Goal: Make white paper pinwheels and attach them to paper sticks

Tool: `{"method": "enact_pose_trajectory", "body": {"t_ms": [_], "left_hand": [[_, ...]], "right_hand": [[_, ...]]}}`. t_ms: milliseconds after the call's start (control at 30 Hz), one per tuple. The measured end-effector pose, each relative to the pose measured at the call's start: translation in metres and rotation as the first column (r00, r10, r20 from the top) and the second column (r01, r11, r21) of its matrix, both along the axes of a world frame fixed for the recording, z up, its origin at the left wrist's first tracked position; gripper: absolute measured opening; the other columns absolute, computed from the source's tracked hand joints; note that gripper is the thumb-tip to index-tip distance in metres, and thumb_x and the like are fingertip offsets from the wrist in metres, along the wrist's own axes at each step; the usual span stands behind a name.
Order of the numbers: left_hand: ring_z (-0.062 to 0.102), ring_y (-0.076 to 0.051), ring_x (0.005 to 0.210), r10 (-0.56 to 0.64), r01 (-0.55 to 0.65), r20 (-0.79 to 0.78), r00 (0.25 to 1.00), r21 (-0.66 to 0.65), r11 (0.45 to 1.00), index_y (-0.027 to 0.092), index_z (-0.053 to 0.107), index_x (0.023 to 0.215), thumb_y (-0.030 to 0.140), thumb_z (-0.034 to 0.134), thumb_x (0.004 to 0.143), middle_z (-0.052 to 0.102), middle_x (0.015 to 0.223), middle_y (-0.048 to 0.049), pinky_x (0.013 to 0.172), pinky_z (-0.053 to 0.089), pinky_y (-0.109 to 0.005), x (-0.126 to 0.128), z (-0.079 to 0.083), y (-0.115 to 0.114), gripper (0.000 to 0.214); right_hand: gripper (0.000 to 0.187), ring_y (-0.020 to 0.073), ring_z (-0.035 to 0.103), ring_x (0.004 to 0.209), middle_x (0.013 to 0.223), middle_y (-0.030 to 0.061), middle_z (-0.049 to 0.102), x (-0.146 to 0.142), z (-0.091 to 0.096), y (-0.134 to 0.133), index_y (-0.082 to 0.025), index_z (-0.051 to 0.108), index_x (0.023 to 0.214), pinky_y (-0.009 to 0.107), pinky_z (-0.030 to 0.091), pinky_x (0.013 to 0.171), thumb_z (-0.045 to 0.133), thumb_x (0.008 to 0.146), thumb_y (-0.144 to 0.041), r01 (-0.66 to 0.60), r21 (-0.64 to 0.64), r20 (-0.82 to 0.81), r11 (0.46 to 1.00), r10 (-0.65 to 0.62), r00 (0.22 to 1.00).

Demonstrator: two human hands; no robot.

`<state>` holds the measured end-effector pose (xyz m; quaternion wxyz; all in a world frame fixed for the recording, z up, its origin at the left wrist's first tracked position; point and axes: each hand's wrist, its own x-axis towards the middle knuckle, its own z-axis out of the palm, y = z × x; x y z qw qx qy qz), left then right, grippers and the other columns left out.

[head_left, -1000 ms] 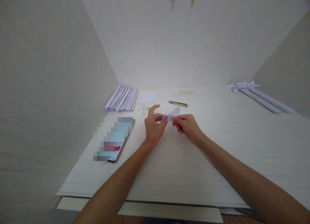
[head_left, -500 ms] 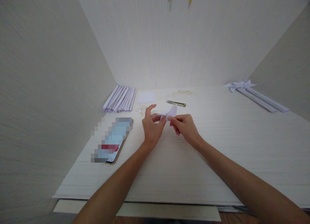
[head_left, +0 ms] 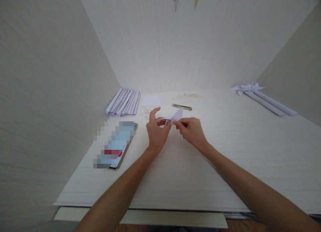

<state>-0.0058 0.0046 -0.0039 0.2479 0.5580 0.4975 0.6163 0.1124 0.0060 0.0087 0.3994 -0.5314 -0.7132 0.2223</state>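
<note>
A small piece of folded white paper is held between my two hands above the middle of the table. My left hand pinches its left side between thumb and fingers, with the index finger raised. At the lower right edge of the paper, the thumb and index finger of my right hand are closed on it. Fingers cover part of the paper, so its full shape cannot be made out. Just beyond the hands lie thread snips.
Rolled white paper strips and a square paper stack lie at the back left, near small scraps. A phone, partly blurred, rests on the left. Folded paper stars and two long strips lie at the right.
Both hands keep their grip on the folded paper, and the right hand's fingers have curled in slightly. The whole view has shifted a little.
</note>
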Motion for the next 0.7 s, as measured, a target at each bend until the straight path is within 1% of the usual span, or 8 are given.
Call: {"method": "enact_pose_trajectory", "body": {"t_ms": [67, 133, 233, 367, 467, 567, 633, 700], "left_hand": [[0.060, -0.011, 0.058, 0.012, -0.012, -0.016, 1.000, 0.007, 1.000, 0.019, 0.041, 0.106, 0.013, 0.058, 0.061, 0.059, 0.064, 0.0031, 0.060, 0.049, -0.023, 0.0000, 0.0008, -0.0007, 0.049], [0.060, -0.010, 0.058, 0.014, -0.014, -0.024, 1.000, 0.006, 1.000, 0.019, 0.042, 0.106, 0.013, 0.058, 0.060, 0.059, 0.064, 0.0035, 0.060, 0.049, -0.023, 0.0000, 0.0008, -0.0007, 0.049], [0.060, -0.010, 0.058, -0.002, 0.002, -0.012, 1.000, -0.015, 1.000, 0.019, 0.041, 0.107, 0.014, 0.058, 0.061, 0.059, 0.062, 0.0037, 0.061, 0.049, -0.023, -0.0001, -0.0006, 0.0004, 0.050], [0.060, -0.010, 0.058, -0.002, 0.002, 0.010, 1.000, -0.022, 1.000, 0.018, 0.041, 0.107, 0.015, 0.058, 0.061, 0.059, 0.062, 0.0035, 0.060, 0.049, -0.023, -0.0003, -0.0017, 0.0016, 0.049], [0.059, -0.010, 0.056, 0.005, -0.005, -0.003, 1.000, -0.030, 1.000, 0.018, 0.042, 0.106, 0.015, 0.058, 0.060, 0.058, 0.060, 0.0038, 0.060, 0.049, -0.023, 0.0000, -0.0003, 0.0009, 0.049], [0.059, -0.010, 0.056, 0.005, -0.005, -0.021, 1.000, -0.027, 1.000, 0.018, 0.043, 0.105, 0.014, 0.058, 0.059, 0.058, 0.060, 0.0040, 0.060, 0.049, -0.023, 0.0005, 0.0007, -0.0001, 0.048], [0.060, -0.010, 0.056, -0.002, 0.001, -0.024, 1.000, -0.024, 1.000, 0.018, 0.043, 0.104, 0.013, 0.058, 0.059, 0.058, 0.060, 0.0040, 0.060, 0.049, -0.023, 0.0004, 0.0005, -0.0001, 0.048], [0.060, -0.011, 0.056, -0.008, 0.007, -0.020, 1.000, -0.027, 1.000, 0.017, 0.044, 0.104, 0.013, 0.058, 0.059, 0.058, 0.059, 0.0038, 0.060, 0.049, -0.023, -0.0002, -0.0003, 0.0004, 0.047]], "right_hand": [[0.032, 0.0069, 0.033, 0.029, 0.034, -0.0041, 0.039, -0.0022, 0.0001, 0.0013, -0.015, 0.048, 0.047, 0.021, 0.024, 0.036, 0.044, 0.074, -0.033, -0.064, -0.240, -0.222, 0.969, 0.009, 0.975], [0.032, 0.0068, 0.032, 0.028, 0.033, -0.0051, 0.037, -0.0022, -0.0005, 0.0018, -0.016, 0.047, 0.048, 0.021, 0.023, 0.035, 0.043, 0.074, -0.033, -0.104, -0.313, -0.282, 0.944, 0.012, 0.959], [0.030, 0.0086, 0.040, 0.036, 0.039, -0.0006, 0.046, 0.0011, -0.0019, 0.0006, -0.015, 0.050, 0.048, 0.022, 0.026, 0.040, 0.045, 0.074, -0.029, -0.031, -0.045, -0.024, 0.999, 0.030, 0.999], [0.027, 0.0117, 0.048, 0.048, 0.052, 0.0052, 0.056, 0.0035, -0.0016, 0.0000, -0.014, 0.053, 0.050, 0.024, 0.028, 0.047, 0.044, 0.074, -0.023, -0.037, 0.248, 0.260, 0.968, -0.029, 0.965], [0.031, 0.0091, 0.041, 0.037, 0.039, 0.0000, 0.047, 0.0022, -0.0004, 0.0030, -0.015, 0.050, 0.047, 0.022, 0.027, 0.043, 0.045, 0.074, -0.029, -0.019, -0.016, 0.055, 1.000, 0.020, 0.998], [0.031, 0.0070, 0.032, 0.029, 0.033, -0.0053, 0.037, 0.0018, -0.0006, 0.0054, -0.016, 0.047, 0.048, 0.021, 0.025, 0.036, 0.043, 0.074, -0.032, -0.129, -0.337, -0.242, 0.933, 0.047, 0.969], [0.031, 0.0070, 0.033, 0.030, 0.034, -0.0050, 0.038, 0.0028, -0.0013, 0.0047, -0.016, 0.047, 0.047, 0.021, 0.025, 0.037, 0.044, 0.074, -0.031, -0.131, -0.316, -0.244, 0.940, 0.052, 0.968], [0.029, 0.0083, 0.039, 0.036, 0.040, -0.0014, 0.046, 0.0041, -0.0014, 0.0023, -0.015, 0.050, 0.048, 0.022, 0.027, 0.041, 0.045, 0.073, -0.028, -0.064, -0.111, -0.075, 0.992, 0.056, 0.996]]}}
